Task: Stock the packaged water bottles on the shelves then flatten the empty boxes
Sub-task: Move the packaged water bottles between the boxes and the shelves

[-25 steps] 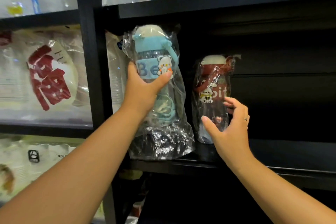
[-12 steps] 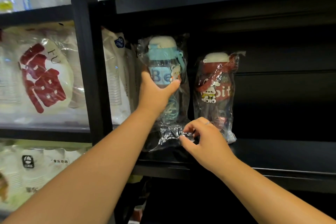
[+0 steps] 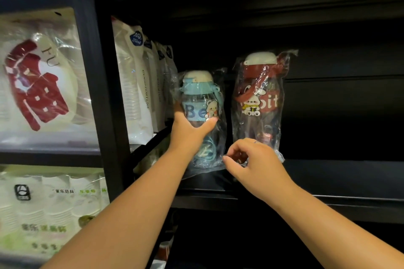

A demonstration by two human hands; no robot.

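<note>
**A:** Which step is this?

**B:** Stocking, I'd say. The left hand grasps the wrapped blue water bottle round its middle and holds it upright. Its base is on or just above the black shelf; the plastic hides which.

**A:** And the other hand?

**B:** The right hand is low, at 5 o'clock from the blue bottle and 6 o'clock from the red water bottle. Its fingers are curled at the loose wrap by the blue bottle's foot. I cannot tell whether it actually pinches the wrap.

**A:** Where does the blue one sit in the row?

**B:** At 9 o'clock of the red one, just beside it, with packs of disposable cups at its own 9 o'clock.

**A:** What does the next move call for?

**B:** Probably seating the base flat and tucking the slack wrap under so it can't tip the bottle, then letting go gently. Nothing to flatten is in view, so that part of the job looks far off.
</note>
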